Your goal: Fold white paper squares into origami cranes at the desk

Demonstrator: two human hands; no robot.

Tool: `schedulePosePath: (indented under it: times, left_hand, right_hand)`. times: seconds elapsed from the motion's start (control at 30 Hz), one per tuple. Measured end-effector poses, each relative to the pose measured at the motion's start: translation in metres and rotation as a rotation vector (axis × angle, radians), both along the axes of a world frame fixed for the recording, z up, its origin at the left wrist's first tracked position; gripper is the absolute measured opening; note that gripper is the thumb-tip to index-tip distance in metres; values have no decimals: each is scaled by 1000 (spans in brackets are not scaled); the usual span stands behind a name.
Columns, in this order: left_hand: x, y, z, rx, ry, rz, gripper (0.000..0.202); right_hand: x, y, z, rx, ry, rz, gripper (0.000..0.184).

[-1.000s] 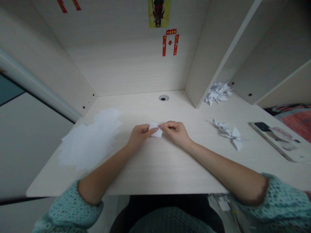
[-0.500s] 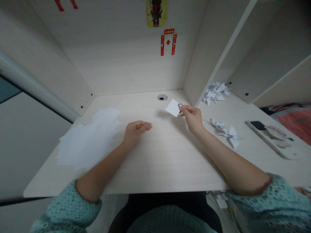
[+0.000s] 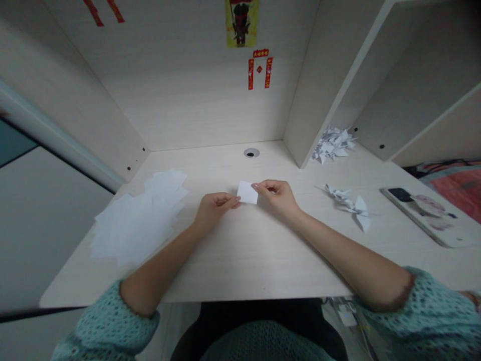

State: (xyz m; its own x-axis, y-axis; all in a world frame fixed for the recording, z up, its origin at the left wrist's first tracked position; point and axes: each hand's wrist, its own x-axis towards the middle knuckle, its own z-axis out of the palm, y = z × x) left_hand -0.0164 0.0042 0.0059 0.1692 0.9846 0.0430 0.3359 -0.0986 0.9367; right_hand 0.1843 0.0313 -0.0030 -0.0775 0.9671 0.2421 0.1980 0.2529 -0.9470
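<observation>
A small white square of paper (image 3: 247, 192) is held just above the middle of the desk. My right hand (image 3: 277, 195) pinches its upper right corner between thumb and fingers. At its lower left corner, the thumb and fingertips of my left hand (image 3: 216, 209) are closed on the paper too. Whether the square is one layer or folded, I cannot tell. Left of my left hand lies a spread heap of white paper sheets (image 3: 139, 220). Folded white paper pieces (image 3: 347, 203) rest on the desk to the right of my right forearm.
A pile of folded paper pieces (image 3: 333, 144) sits at the back right, beyond the upright divider (image 3: 319, 110). Near the right edge lies a phone (image 3: 424, 215). The desk (image 3: 240, 271) has a round cable hole (image 3: 251, 153) by the back wall.
My right hand has brought the paper square left and nearer to me, from the back right to my left hand. My left fingers now grip its corner.
</observation>
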Motion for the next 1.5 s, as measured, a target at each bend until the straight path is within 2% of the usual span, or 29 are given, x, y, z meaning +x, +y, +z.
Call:
schedulePosePath:
  times: [0.17, 0.33, 0.4, 0.47, 0.6, 0.67, 0.83, 0.93, 1.03, 1.13, 1.23, 1.5]
  left_hand:
    - [2, -2, 2, -27, -10, -36, 32]
    - [6, -5, 0, -36, -11, -113, 31]
    - [7, -6, -2, -43, 28, -106, 32]
    - [6, -6, -3, -27, 107, -71, 35]
    - [2, -3, -3, 30, 251, -62, 39]
    - [1, -2, -2, 45, 266, -68, 39]
    - [4, -3, -1, 5, 167, -30, 34]
    - [6, -3, -3, -14, 62, 72, 35]
    - [6, -1, -3, 3, -45, 197, 38]
    - [7, -3, -2, 30, -120, 216, 37]
    - [10, -7, -1, 66, -111, 196, 35]
    - [14, -18, 5, 219, 51, 231, 31]
  right_hand:
    - [-1, 2, -8, -4, -64, 0, 35]
    - [0, -1, -4, 182, -205, -7, 28]
    - [-1, -4, -2, 230, -214, 17, 26]
    - [-3, -5, -1, 194, -173, 38, 24]
    - [-4, -3, -3, -45, 8, 66, 26]
    - [-4, -2, -5, -113, 62, 78, 29]
    - [-3, 0, -4, -64, 34, 74, 35]
    - [-3, -1, 3, -16, 62, 22, 38]
    - [-7, -6, 9, -82, 84, 65, 35]
    - [-15, -14, 10, -168, 63, 169, 34]
    - [-21, -20, 7, -184, 48, 208, 36]
    - [-23, -22, -1, -213, 83, 159, 40]
